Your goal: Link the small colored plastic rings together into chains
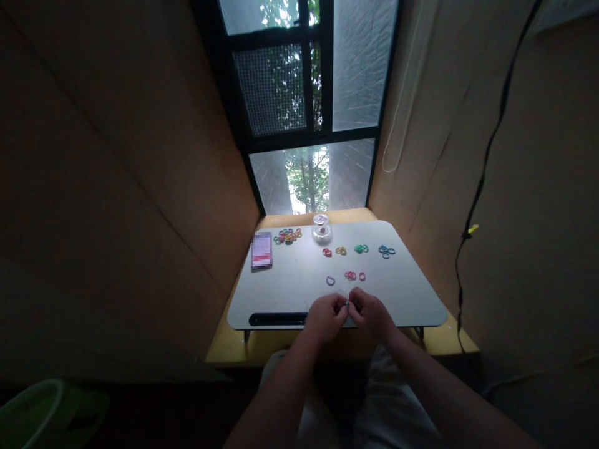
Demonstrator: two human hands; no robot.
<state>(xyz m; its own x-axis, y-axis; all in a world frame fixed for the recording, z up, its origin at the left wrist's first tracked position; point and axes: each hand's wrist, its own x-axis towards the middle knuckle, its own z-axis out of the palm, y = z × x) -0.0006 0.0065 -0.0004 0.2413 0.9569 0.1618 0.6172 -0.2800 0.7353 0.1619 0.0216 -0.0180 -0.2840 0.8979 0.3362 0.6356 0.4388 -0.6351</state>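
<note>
Above the front edge of the white table, my left hand (pixel 328 316) and my right hand (pixel 367 312) meet at the fingertips. Both are closed in a pinch around a tiny greenish item (pixel 347 303), mostly hidden by the fingers. Just beyond them lie a purple ring (pixel 330 281) and several pink rings (pixel 350 275). Farther back, small groups of red rings (pixel 327 252), yellow rings (pixel 341 251), green rings (pixel 360 249) and blue rings (pixel 386 251) form a row. A mixed-colour pile of rings (pixel 287 236) sits at the back left.
The white table (pixel 290 280) has a black slot (pixel 278 319) along its front edge. A phone (pixel 261 251) lies at the left, and a clear container (pixel 321 229) stands at the back. Walls flank the table; a black cable (pixel 486 149) hangs at the right.
</note>
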